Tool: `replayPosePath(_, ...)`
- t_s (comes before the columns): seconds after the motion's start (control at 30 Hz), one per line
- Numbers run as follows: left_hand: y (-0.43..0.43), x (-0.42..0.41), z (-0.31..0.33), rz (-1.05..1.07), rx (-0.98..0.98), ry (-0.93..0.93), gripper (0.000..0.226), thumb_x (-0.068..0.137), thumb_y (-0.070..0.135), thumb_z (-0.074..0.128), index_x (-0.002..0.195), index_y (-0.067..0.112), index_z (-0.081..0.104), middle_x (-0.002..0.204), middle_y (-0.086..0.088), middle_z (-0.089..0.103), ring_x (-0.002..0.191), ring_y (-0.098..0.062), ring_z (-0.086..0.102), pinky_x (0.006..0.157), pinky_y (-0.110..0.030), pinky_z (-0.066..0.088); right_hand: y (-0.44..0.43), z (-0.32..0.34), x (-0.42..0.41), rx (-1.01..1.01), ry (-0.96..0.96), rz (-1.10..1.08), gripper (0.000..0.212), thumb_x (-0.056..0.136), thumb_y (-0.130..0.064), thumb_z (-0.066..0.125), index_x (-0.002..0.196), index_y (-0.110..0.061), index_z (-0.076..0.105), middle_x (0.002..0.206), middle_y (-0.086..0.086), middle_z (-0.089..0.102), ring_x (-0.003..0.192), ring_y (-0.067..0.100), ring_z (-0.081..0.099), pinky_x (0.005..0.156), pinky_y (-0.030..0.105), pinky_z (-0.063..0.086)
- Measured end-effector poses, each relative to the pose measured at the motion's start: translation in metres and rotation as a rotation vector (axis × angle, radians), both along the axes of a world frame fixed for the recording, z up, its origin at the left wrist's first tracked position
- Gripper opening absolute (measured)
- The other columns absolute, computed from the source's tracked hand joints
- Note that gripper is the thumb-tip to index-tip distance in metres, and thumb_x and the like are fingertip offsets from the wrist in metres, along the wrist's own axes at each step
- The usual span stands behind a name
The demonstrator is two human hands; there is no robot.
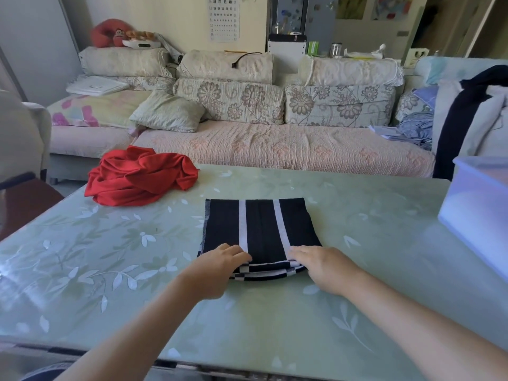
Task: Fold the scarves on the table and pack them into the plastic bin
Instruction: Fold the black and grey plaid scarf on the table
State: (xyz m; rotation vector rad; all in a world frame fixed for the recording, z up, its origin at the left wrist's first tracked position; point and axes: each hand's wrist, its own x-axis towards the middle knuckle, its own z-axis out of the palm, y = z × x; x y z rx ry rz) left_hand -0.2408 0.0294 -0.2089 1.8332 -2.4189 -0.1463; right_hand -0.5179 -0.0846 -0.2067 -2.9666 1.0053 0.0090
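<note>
Striped scarf (258, 229) lies folded on the tabletop (110, 259); your left grip (220, 268) and right grip (321, 268) pinch its near edge. Carry both corners level.

Bare forearms lead to a bare left hand (214, 273) and right hand (327, 270).

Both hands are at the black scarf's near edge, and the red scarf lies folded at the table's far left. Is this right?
No. The head view shows the red scarf crumpled, not folded, at the far left of the table. The left hand and right hand are at the near edge of the black scarf.
</note>
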Motion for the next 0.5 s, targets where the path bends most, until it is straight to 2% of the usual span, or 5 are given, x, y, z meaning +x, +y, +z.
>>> replayPosePath(0.17, 0.004, -0.014, 0.008, 0.116, -0.042, -0.028, 0.066, 0.074, -0.015, 0.04, 0.129, 0.02, 0.051, 0.116, 0.004, 0.054, 0.102, -0.019, 0.053, 0.073, -0.035, 0.05, 0.005, 0.019, -0.005, 0.154, -0.064, -0.104, 0.059, 0.089, 0.001, 0.035, 0.136, -0.028, 0.056, 0.136, -0.011, 0.058, 0.117, 0.023, 0.056, 0.092, 0.031, 0.046)
replayPosePath(0.23, 0.003, -0.013, 0.014, 0.17, -0.06, -0.017, 0.053, 0.073, -0.013, 0.039, 0.11, 0.019, 0.058, 0.097, 0.004, 0.057, 0.087, -0.02, 0.055, 0.06, -0.029, 0.044, 0.008, 0.031, -0.005, 0.186, -0.07, -0.116, 0.043, 0.085, -0.001, 0.038, 0.109, -0.026, 0.063, 0.109, -0.004, 0.067, 0.097, 0.027, 0.057, 0.079, 0.036, 0.046)
replayPosePath(0.3, 0.003, -0.009, 0.025, 0.215, -0.02, 0.017, 0.032, 0.072, -0.008, 0.042, 0.083, 0.02, 0.055, 0.078, 0.006, 0.054, 0.074, -0.02, 0.053, 0.053, -0.025, 0.036, 0.01, 0.047, -0.003, 0.246, -0.094, -0.151, 0.016, 0.082, -0.005, 0.044, 0.084, -0.015, 0.056, 0.081, 0.005, 0.06, 0.078, 0.026, 0.053, 0.065, 0.038, 0.041)
replayPosePath(0.4, 0.004, 0.004, 0.05, 0.268, 0.109, 0.204, 0.02, 0.072, -0.003, 0.043, 0.07, 0.017, 0.049, 0.068, 0.005, 0.053, 0.067, -0.017, 0.05, 0.058, -0.029, 0.038, 0.008, 0.072, -0.004, 0.46, -0.189, -0.199, 0.001, 0.08, -0.006, 0.052, 0.079, -0.006, 0.053, 0.066, 0.005, 0.047, 0.062, 0.016, 0.043, 0.06, 0.034, 0.031)
replayPosePath(0.5, -0.005, 0.014, 0.071, 0.287, 0.05, 0.289, 0.033, 0.076, 0.0, 0.046, 0.077, 0.03, 0.058, 0.08, 0.007, 0.061, 0.077, -0.017, 0.056, 0.067, -0.031, 0.047, -0.003, 0.084, -0.007, 0.485, -0.244, -0.25, 0.005, 0.08, -0.015, 0.057, 0.075, -0.016, 0.057, 0.065, -0.003, 0.051, 0.061, 0.015, 0.046, 0.061, 0.032, 0.034)
